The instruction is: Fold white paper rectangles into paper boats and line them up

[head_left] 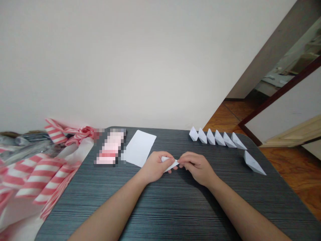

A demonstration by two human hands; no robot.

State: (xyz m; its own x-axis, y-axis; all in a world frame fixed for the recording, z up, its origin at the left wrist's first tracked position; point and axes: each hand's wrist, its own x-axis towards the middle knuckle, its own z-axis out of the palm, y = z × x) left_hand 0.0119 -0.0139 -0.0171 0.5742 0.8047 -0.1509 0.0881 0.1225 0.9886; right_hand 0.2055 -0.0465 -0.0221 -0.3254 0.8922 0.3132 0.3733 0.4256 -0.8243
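Pointed white folded-paper piece (172,166), clamped in the left hand (154,167); the right hand (198,166) pinches its tip, midway between the dark wood-grained tabletop's (163,207) side edges.

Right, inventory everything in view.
Table: one, dark, centre
Flat paper: count unclear, white, left of centre
Pixelated patch: one, mostly pink, left of flat paper
Folded papers: seven, white, right, six in a row, one nearer
Held paper: one, white, centre
Striped cloth: count unclear, red-white, far left
Bundled items: count unclear, grey, left edge
Wall: one, off-white, behind
Floor: one, brown, right
Left grip: one, bare, around held paper
Right grip: one, bare, at its tip
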